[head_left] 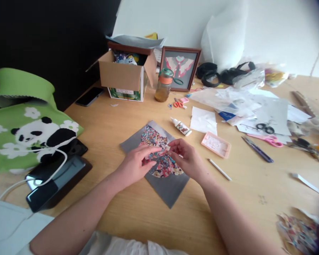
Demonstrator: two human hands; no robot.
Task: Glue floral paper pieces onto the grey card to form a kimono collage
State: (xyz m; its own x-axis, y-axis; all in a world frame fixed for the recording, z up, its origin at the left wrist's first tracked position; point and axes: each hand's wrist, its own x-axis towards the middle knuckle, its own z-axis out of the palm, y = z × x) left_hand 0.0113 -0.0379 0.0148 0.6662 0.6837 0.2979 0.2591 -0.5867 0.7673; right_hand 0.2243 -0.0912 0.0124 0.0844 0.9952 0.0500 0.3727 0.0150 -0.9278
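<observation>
A grey card (170,189) lies on the wooden table (122,209) in front of me, with a colourful patterned paper shape (152,137) glued or laid on it. My left hand (136,164) rests on the patterned paper, fingers stretched toward the middle. My right hand (186,157) pinches a small piece of the patterned paper (167,145) between thumb and forefinger, just above the shape. The fingertips of both hands nearly meet.
A glue bottle (181,126), pink tray (216,144), white stick (219,169), pens and scissors (266,134) lie to the right. A cardboard box (123,74), jar (163,85) and framed picture (180,67) stand behind. A panda bag (29,131) and tablet (55,180) lie left.
</observation>
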